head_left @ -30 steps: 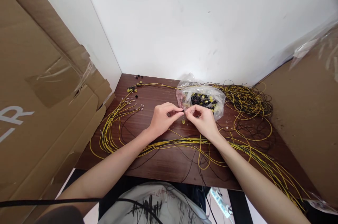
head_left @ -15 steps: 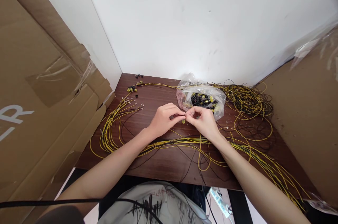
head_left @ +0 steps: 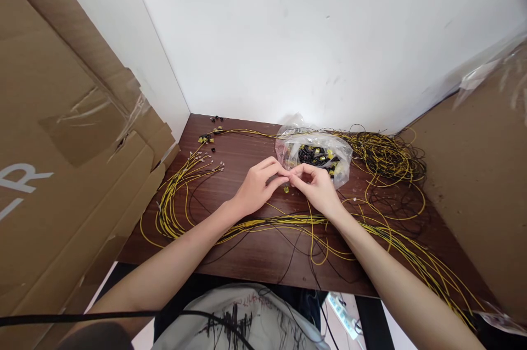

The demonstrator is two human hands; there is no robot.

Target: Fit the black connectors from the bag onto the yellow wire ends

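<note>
Near the middle of the table, my left hand [head_left: 263,185] and my right hand [head_left: 315,186] meet fingertip to fingertip, both in a pinch. Whatever lies between the fingertips is too small and covered to make out. Just below them a small yellow piece [head_left: 286,189] shows on the table. Behind my right hand stands a clear plastic bag [head_left: 343,149], its mouth open, with many black and yellow connector pieces [head_left: 315,156] inside. A bundle of yellow and black wires [head_left: 263,223] runs across the table under my forearms.
A tangled heap of yellow and black wire [head_left: 382,157] lies at the back right. Several small black and yellow parts [head_left: 206,138] sit at the back left. Cardboard boxes flank the brown table [head_left: 242,146] on both sides, and a white wall [head_left: 308,37] rises behind.
My hands have pressed slightly closer together, the right fingers straightening a little. A yellow wire below my right hand has shifted slightly left. The bag and parts have stayed put.
</note>
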